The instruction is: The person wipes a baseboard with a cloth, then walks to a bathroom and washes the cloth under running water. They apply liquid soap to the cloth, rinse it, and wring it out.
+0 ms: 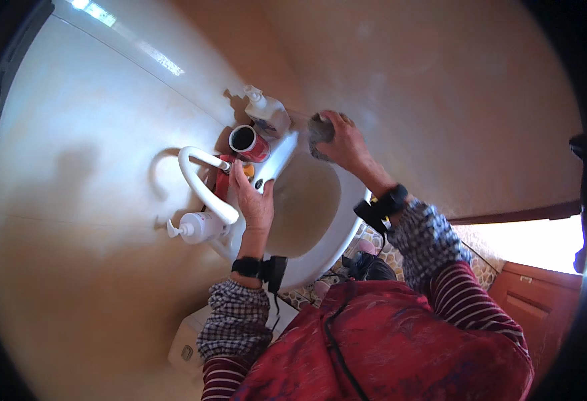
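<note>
My right hand (346,143) grips a dark grey scrubbing pad (320,134) above the far rim of a white washbasin (343,240). My left hand (254,203) is over the basin's back ledge, thumb and fingers apart, fingertips by the outlet of a white curved tap spout (189,173). Whether they touch the spout is unclear. Beside those fingertips shows a small orange object (248,171), partly hidden. A red-sided cup (257,149) with a white rim and dark inside stands on the ledge. The basin's bowl (301,210) looks beige-brown inside.
A clear pump bottle (269,116) stands in the corner past the cup. Nearer me is a white pump bottle (201,228) by the spout's base. Pale walls (88,150) close in the left and far sides. A white cistern-like box (186,346) is at lower left.
</note>
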Motion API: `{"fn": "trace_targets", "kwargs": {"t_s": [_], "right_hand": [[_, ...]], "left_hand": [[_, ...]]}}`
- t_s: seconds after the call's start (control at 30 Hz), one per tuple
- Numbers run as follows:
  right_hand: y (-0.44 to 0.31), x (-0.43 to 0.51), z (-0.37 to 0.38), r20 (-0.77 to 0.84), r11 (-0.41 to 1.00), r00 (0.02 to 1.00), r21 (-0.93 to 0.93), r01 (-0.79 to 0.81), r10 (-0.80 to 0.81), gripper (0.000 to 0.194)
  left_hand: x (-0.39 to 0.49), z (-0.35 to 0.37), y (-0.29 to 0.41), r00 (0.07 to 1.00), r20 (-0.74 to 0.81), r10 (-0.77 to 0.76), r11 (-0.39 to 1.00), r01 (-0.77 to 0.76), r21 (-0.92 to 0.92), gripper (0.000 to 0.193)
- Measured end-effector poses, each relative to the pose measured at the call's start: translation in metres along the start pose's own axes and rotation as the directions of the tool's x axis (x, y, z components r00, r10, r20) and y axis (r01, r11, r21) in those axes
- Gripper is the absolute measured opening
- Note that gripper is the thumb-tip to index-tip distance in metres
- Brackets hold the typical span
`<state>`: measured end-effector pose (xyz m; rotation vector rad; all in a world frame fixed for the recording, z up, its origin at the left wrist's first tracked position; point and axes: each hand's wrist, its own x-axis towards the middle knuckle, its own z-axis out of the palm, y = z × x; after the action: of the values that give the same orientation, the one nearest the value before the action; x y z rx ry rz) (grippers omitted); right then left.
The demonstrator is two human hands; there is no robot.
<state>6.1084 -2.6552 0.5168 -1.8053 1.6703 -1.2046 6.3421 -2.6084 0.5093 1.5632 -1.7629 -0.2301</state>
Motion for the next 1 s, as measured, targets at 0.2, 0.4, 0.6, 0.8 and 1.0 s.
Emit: {"fn": "trace_targets", "kwargs": {"t_s": [0.2,0.4,0.6,0.8,1.0], "right_hand": [[0.025,0.091,0.074,0.261,0.938,0.957,-0.281,0.203,-0.129,0.060],[0.030,0.102,0.083,0.510,0.763,0.856,-0.517,0.387,-0.089,0.033],[0.019,0.059,0.073,0.482,0.815,0.876,-0.496,0.300,-0.029,0.023],[0.020,-0.009,0.031,0.542,0.958,0.840,-0.233,0.167,-0.014,0.042],[-0.033,-0.022,0.060,0.314,0.983,0.931,0.067,0.173,-0.186,0.056]], "left_hand": [[0.069,0.032,0.012,0.987,-0.152,-0.053,0.993,0.068,0.098,0.087],[0.101,0.045,-0.003,0.964,-0.067,-0.257,0.933,0.266,0.243,0.088],[0.084,0.034,0.030,0.975,-0.135,-0.179,0.968,0.199,0.151,0.079],[-0.017,-0.005,0.065,0.999,0.000,-0.054,0.996,0.054,0.066,0.082],[-0.102,-0.070,0.041,0.991,0.071,-0.113,0.991,0.106,0.085,0.080]]}}
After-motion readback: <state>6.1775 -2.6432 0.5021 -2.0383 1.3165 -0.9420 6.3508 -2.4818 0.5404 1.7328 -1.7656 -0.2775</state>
